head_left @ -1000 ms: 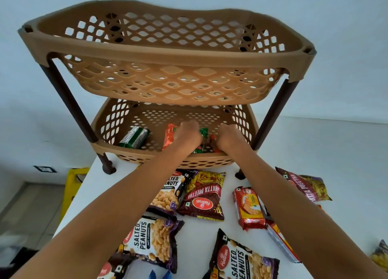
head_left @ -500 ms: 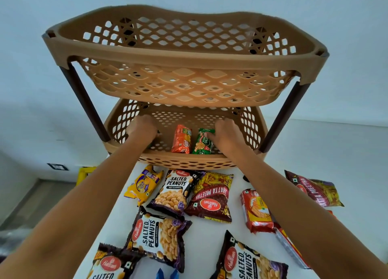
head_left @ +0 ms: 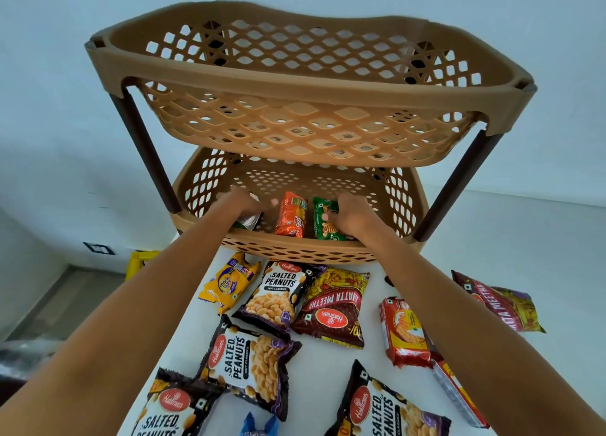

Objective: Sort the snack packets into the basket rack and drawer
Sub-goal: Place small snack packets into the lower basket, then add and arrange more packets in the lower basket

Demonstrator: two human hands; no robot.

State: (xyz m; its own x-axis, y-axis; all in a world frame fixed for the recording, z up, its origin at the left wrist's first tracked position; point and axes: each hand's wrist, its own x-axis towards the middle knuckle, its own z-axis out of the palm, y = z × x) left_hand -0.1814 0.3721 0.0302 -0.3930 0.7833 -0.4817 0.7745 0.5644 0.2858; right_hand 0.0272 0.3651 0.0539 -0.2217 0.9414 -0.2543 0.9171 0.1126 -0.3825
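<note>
A brown two-tier basket rack (head_left: 295, 85) stands on the white table (head_left: 328, 357). Both my hands reach into its lower basket (head_left: 295, 255). My left hand (head_left: 241, 204) grips a dark green and silver packet (head_left: 248, 221) at the basket's left. My right hand (head_left: 352, 214) holds a green biscuit packet (head_left: 324, 221). An orange biscuit packet (head_left: 291, 217) lies between them. The top basket looks empty. Loose on the table lie salted peanuts packets (head_left: 278, 293), a khatta meetha packet (head_left: 334, 307), a yellow biscuit packet (head_left: 229, 280) and a red biscuit packet (head_left: 403, 330).
Another khatta meetha packet (head_left: 498, 301) lies at the right. More peanuts packets (head_left: 249, 363) and a red pack (head_left: 455, 389) sit near me. A blue wrapper (head_left: 259, 427) peeks in at the bottom edge. Left of the table are a yellow object (head_left: 136, 263) and the floor.
My left hand moved left from the basket's middle to the dark green packet and took hold of it. My right hand settled on the green biscuit packet. The camera came nearer.
</note>
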